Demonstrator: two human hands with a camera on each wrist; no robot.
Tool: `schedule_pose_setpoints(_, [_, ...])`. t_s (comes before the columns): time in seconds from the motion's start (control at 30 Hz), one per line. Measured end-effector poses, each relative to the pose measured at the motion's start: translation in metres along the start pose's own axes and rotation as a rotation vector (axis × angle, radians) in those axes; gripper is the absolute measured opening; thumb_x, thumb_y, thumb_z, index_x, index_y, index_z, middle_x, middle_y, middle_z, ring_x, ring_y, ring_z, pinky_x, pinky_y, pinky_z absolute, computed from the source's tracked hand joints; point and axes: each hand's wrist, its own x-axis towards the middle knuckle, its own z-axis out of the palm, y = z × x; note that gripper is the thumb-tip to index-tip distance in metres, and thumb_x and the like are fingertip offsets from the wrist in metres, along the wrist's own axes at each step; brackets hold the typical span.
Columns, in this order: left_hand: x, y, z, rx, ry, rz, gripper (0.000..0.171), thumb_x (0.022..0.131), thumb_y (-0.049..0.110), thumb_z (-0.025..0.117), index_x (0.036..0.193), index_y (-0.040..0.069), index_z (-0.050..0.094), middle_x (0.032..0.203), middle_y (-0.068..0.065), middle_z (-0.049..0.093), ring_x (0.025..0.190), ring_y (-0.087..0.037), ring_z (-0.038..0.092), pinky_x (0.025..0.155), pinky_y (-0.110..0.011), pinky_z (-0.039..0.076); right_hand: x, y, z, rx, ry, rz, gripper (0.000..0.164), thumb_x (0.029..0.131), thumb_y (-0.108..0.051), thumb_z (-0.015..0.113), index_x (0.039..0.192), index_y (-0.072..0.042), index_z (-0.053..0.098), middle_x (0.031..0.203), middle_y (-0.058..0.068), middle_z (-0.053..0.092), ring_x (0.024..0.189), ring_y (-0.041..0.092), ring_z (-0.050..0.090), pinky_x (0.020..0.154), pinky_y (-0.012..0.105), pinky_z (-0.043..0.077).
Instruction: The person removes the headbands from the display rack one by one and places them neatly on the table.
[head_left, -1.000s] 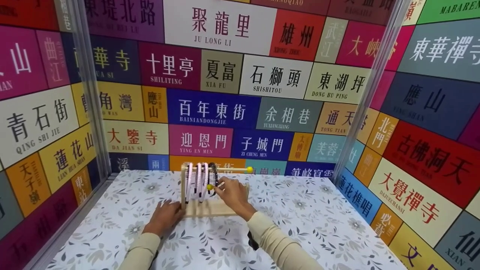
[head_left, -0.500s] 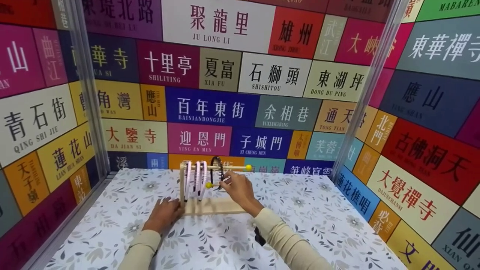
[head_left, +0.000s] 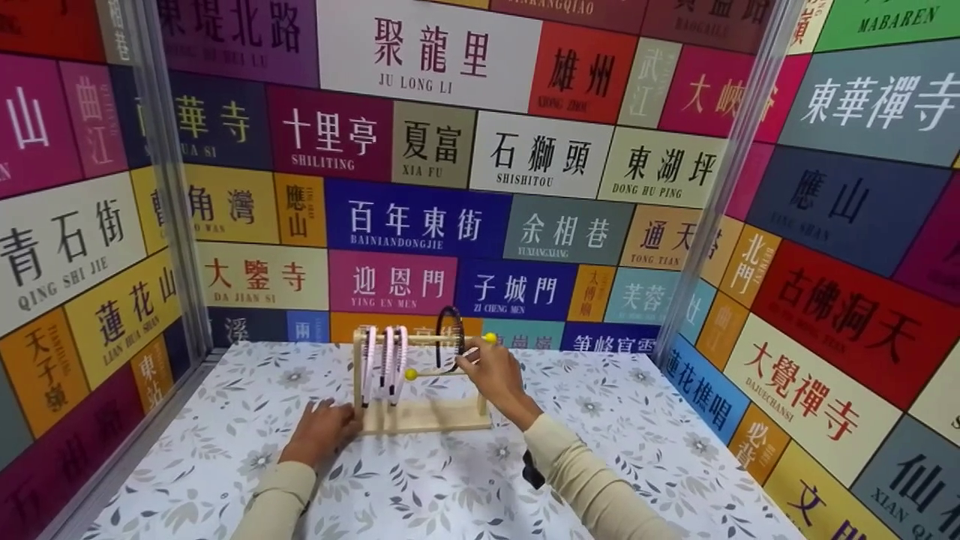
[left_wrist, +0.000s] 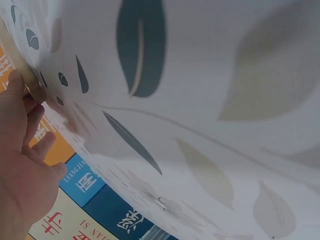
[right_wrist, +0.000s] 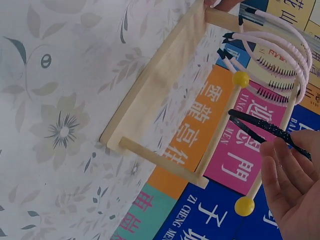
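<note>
One black headband (right_wrist: pixel 265 124) in right hand (right_wrist: pixel 295 187)

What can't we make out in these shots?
Right wrist: part of the black headband, hidden behind the right hand.
Right wrist: most of the left hand, cut off by the top edge.
Left wrist: most of the wooden rack, cut off by the left edge.
Head: what the dark object is; the right sleeve partly covers it.

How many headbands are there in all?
4: three pink headbands side by side on the upper rod, toward its left end, and one black headband held in the right hand. None seems hidden.
</note>
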Motion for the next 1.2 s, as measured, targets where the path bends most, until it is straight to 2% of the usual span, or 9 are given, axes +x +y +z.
schedule_pose_setpoints(0.13, [0.000, 0.000, -0.001, -0.010, -0.013, -0.007, 0.026, 0.102, 0.027, 0.066, 0.122, 0.012, 0.073, 0.122, -0.010, 0.072, 0.136, -0.042, 0.050, 0.125, -0.066, 0.014, 0.001, 0.002, -0.006, 0.000, 0.005, 0.018, 0.020, 0.095, -0.022, 0.076, 0.112, -0.011, 0.075, 0.093, 0.005, 0.080, 0.080, 0.019, 0.077, 0.066, 0.038, 0.063])
schedule_pose_setpoints(0.37, [0.000, 0.002, -0.001, -0.005, -0.029, -0.014, 0.028, 0.102, 0.027, 0.065, 0.123, 0.011, 0.072, 0.123, -0.012, 0.071, 0.136, -0.043, 0.050, 0.125, -0.066, 0.016, 0.004, 0.008, -0.019, -0.032, 0.028, 0.033, 0.017, 0.096, -0.024, 0.075, 0.109, -0.012, 0.077, 0.093, 0.003, 0.080, 0.081, 0.017, 0.076, 0.066, 0.037, 0.063])
schedule_pose_setpoints(0.53, [0.000, 0.000, 0.000, 0.015, -0.029, 0.001, 0.030, 0.102, 0.027, 0.064, 0.126, 0.009, 0.071, 0.123, -0.013, 0.070, 0.132, -0.042, 0.053, 0.124, -0.066, 0.019, 0.002, 0.020, -0.031, -0.028, 0.050, 0.016, 0.015, 0.096, -0.022, 0.075, 0.107, -0.011, 0.077, 0.092, 0.004, 0.080, 0.078, 0.018, 0.076, 0.064, 0.037, 0.063])
schedule_pose_setpoints(0.67, [0.001, 0.001, -0.002, 0.040, -0.039, 0.004, 0.033, 0.103, 0.027, 0.063, 0.129, 0.007, 0.070, 0.127, -0.015, 0.069, 0.135, -0.044, 0.050, 0.123, -0.068, 0.018, 0.001, 0.032, -0.040, -0.033, 0.073, 0.040, 0.015, 0.096, -0.021, 0.076, 0.107, -0.010, 0.078, 0.091, 0.004, 0.080, 0.076, 0.018, 0.075, 0.062, 0.038, 0.062])
schedule_pose_setpoints(0.77, [-0.001, 0.001, -0.003, 0.052, -0.026, 0.012, 0.029, 0.102, 0.023, 0.065, 0.124, 0.007, 0.072, 0.122, -0.016, 0.070, 0.131, -0.045, 0.053, 0.123, -0.069, 0.018, -0.001, 0.041, -0.046, -0.053, 0.084, 0.056, 0.018, 0.096, -0.021, 0.076, 0.110, -0.010, 0.078, 0.092, 0.004, 0.080, 0.075, 0.018, 0.075, 0.060, 0.037, 0.061])
schedule_pose_setpoints(0.9, [-0.002, 0.001, -0.005, 0.060, -0.005, 0.025, 0.023, 0.100, 0.020, 0.066, 0.117, 0.007, 0.073, 0.113, -0.015, 0.070, 0.121, -0.042, 0.058, 0.122, -0.069, 0.021, -0.004, 0.053, -0.052, -0.080, 0.092, 0.082, 0.022, 0.097, -0.022, 0.075, 0.114, -0.009, 0.077, 0.095, 0.005, 0.079, 0.078, 0.018, 0.075, 0.064, 0.038, 0.062])
schedule_pose_setpoints(1.2, [0.000, 0.003, -0.004, 0.056, -0.039, -0.002, 0.031, 0.101, 0.022, 0.064, 0.125, 0.003, 0.070, 0.124, -0.019, 0.069, 0.132, -0.046, 0.052, 0.123, -0.069, 0.017, -0.009, 0.076, -0.064, -0.101, 0.130, 0.145, 0.021, 0.096, -0.022, 0.075, 0.113, -0.010, 0.077, 0.093, 0.006, 0.080, 0.074, 0.019, 0.075, 0.062, 0.041, 0.061])
